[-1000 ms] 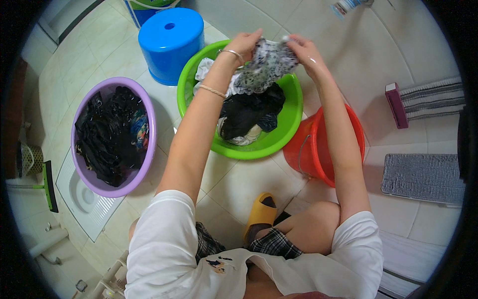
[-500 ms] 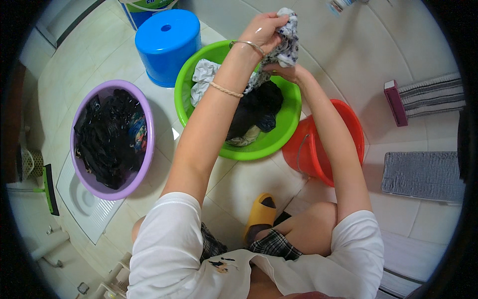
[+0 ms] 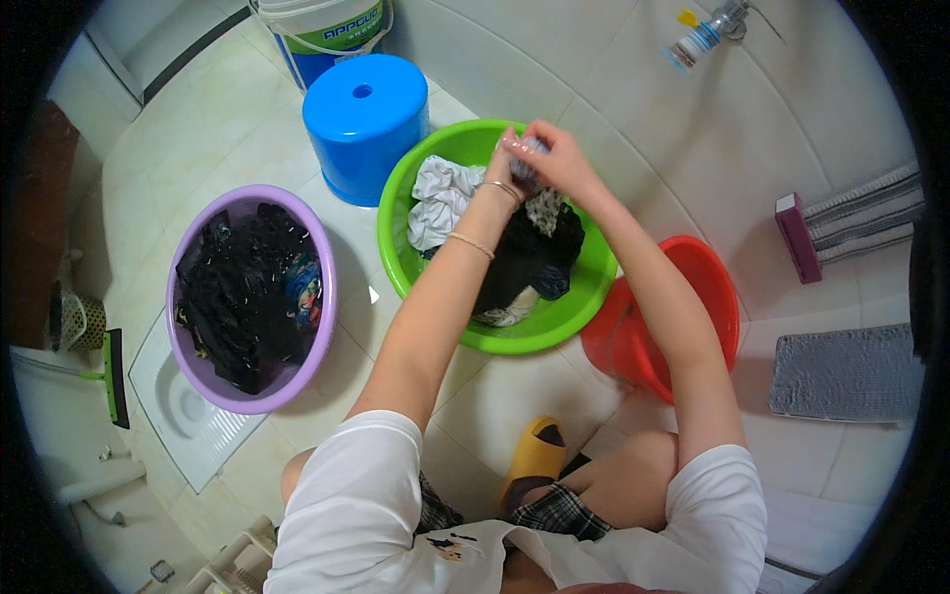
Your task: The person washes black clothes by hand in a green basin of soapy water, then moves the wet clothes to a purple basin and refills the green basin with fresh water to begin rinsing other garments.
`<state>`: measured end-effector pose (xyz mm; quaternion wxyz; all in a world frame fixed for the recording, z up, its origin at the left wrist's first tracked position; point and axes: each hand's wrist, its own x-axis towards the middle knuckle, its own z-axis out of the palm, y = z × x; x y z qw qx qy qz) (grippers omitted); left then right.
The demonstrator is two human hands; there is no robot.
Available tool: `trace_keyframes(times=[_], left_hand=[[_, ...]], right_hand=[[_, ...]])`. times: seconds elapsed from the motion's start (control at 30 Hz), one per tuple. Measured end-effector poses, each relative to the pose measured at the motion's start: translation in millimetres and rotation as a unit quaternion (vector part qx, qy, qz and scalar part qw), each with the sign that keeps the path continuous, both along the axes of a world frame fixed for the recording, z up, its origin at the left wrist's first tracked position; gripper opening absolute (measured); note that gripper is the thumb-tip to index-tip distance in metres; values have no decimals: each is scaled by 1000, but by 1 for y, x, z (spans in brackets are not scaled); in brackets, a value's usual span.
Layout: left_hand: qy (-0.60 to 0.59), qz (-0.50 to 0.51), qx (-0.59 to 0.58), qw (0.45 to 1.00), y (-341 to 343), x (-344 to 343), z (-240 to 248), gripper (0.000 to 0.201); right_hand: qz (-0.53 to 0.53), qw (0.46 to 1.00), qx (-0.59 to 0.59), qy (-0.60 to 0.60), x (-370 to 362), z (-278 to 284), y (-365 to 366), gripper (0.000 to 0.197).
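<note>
Lowered since half a second before: both hands and the patterned cloth (image 3: 529,173), dropped from up near the wall to just over the far rim of the green basin (image 3: 584,297). Left hand (image 3: 505,163) and right hand (image 3: 554,158) pressed close together, fingers of both curled tight around the bunched cloth, squeezing it between them. Only a small grey-and-white wad seen between the knuckles, with a speckled tail (image 3: 542,208) hanging straight below the fingers. Directly under the fingers, in the basin: a heap of dark clothes (image 3: 529,257), and just to the left of the fingers a crumpled white garment (image 3: 440,198). Two thin bracelets (image 3: 490,213) worn on the left wrist and forearm.

Beyond the fingers and to the left, a blue plastic stool (image 3: 364,124) touching the basin's rim, with a white and blue bucket (image 3: 322,35) behind it. Well to the left of the fingers, a purple basin (image 3: 317,287) filled with black laundry (image 3: 247,297). Below and to the right of the fingers, a red bucket (image 3: 712,297) tucked against the green basin, partly hidden by the right forearm. Far to the right, a grey mat (image 3: 846,371) on the tiled floor. Nearer the body, a yellow slipper (image 3: 534,455).
</note>
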<state>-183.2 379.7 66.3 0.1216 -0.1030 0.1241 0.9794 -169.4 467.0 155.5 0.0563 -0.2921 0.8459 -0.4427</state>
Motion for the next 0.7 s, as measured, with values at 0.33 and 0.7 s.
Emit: trace_keyframes(times=[0.33, 0.7], left_hand=[[-55, -19, -158, 986, -15, -17, 18, 33], [23, 4, 52, 998, 8, 5, 101, 31]], right_hand=[[-132, 962, 186, -153, -82, -77, 35, 50], [117, 920, 15, -374, -30, -76, 35, 51]])
